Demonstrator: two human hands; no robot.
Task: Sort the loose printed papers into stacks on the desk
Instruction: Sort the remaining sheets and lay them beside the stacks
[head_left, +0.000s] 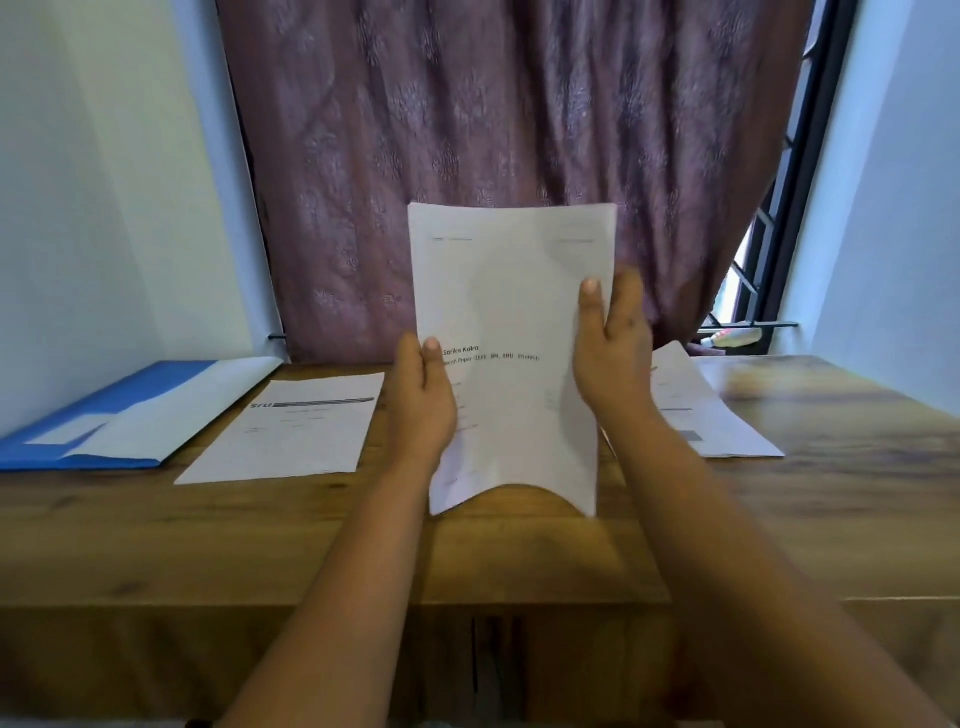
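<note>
I hold a bundle of printed white papers (509, 312) upright above the middle of the wooden desk (519, 551). My left hand (423, 400) grips its left edge, thumb on the front. Its right edge is held by my right hand (613, 353), thumb on the front and fingers behind. The bundle's lower edge bows just above the desk. One stack of printed sheets (291, 431) lies flat at the left. Another stack (711, 415) lies at the right, partly hidden behind my right hand.
A blue and white folder (119, 421) lies at the desk's far left, against the wall. A dark purple curtain (493, 130) hangs behind the desk. A window frame (774, 234) shows at the right, with a small object on its sill.
</note>
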